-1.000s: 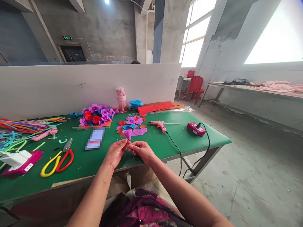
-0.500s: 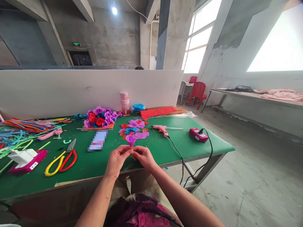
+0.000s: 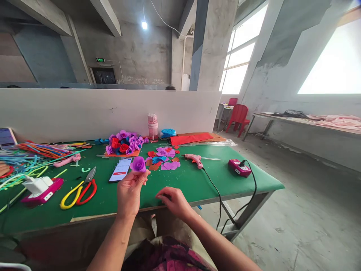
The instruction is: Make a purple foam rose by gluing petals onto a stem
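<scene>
A purple paper flower (image 3: 138,164) is held upright in my left hand (image 3: 131,190), its base pinched between thumb and fingers. My right hand (image 3: 173,201) hovers over the front edge of the table, apart from the flower, fingers loosely bent and holding nothing visible. Just beyond the hands lie loose paper petals (image 3: 170,165) in purple, red, blue and brown. A phone (image 3: 120,171) rests left of the flower, partly behind it. Further back sits a cluster of finished paper flowers (image 3: 125,143). A pink glue gun (image 3: 194,159) lies to the right of the petals.
Scissors (image 3: 81,192) with yellow and red handles lie at left, near a power strip (image 3: 42,192) with a white plug. Pipe cleaners (image 3: 45,148) spread across the left side. Someone else's hand (image 3: 3,168) shows at the left edge. A pink bottle (image 3: 152,128) stands behind; red sheets (image 3: 191,139) lie right of it.
My right hand has let go of the flower and drawn away to the right. My left hand has lifted it up and leftward, with its bloom turned more toward me.
</scene>
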`<state>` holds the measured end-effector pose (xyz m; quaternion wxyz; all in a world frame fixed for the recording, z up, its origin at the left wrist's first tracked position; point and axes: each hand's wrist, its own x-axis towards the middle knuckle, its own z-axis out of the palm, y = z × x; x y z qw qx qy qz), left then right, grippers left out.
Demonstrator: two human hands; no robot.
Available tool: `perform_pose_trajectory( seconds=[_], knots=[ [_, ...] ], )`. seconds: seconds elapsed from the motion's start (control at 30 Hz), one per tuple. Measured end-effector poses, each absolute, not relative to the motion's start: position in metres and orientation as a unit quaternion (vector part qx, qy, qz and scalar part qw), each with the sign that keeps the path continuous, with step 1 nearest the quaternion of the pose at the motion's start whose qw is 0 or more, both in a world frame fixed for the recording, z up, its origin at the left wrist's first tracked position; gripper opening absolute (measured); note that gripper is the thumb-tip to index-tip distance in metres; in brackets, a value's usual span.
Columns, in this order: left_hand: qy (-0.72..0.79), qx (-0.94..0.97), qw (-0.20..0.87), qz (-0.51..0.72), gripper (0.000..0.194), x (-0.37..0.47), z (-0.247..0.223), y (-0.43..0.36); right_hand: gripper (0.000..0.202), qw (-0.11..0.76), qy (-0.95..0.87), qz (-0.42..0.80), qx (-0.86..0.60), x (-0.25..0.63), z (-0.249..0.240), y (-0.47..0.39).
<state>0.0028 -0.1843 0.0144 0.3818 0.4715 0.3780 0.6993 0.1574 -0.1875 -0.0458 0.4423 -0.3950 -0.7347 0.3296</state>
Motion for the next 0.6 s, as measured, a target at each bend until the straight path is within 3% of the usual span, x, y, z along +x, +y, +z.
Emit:
perform_pose_trajectory(
  seconds=[0.17, 0.3, 0.37, 0.4, 0.47, 0.57, 0.6],
  knots=[
    [0.381, 0.447, 0.4, 0.704, 0.016, -0.012, 0.015, -0.189, 0.011, 0.372, -0.731, 0.276, -0.502, 0.209, -0.054, -0.23],
    [0.386, 0.433, 0.437, 0.687, 0.016, -0.008, 0.002, -0.195, 0.023, 0.235, -0.705, 0.17, -0.647, 0.263, -0.093, -0.267],
    [0.392, 0.443, 0.453, 0.667, 0.016, -0.001, -0.007, -0.201, 0.016, 0.17, -0.726, 0.106, -0.658, 0.287, -0.111, -0.283],
    [0.397, 0.453, 0.46, 0.653, 0.015, 0.004, -0.011, -0.205, 0.023, 0.153, -0.738, 0.09, -0.651, 0.296, -0.116, -0.29],
    [0.408, 0.47, 0.472, 0.624, 0.015, 0.012, -0.02, -0.215, 0.041, 0.144, -0.748, 0.095, -0.641, 0.306, -0.116, -0.299],
    [0.419, 0.49, 0.48, 0.595, 0.014, 0.022, -0.031, -0.229, 0.011, 0.177, -0.723, 0.114, -0.658, 0.301, -0.09, -0.301],
    [0.42, 0.498, 0.479, 0.588, 0.014, 0.023, -0.034, -0.232, 0.02, 0.214, -0.721, 0.103, -0.651, 0.295, -0.077, -0.299]
  ],
)
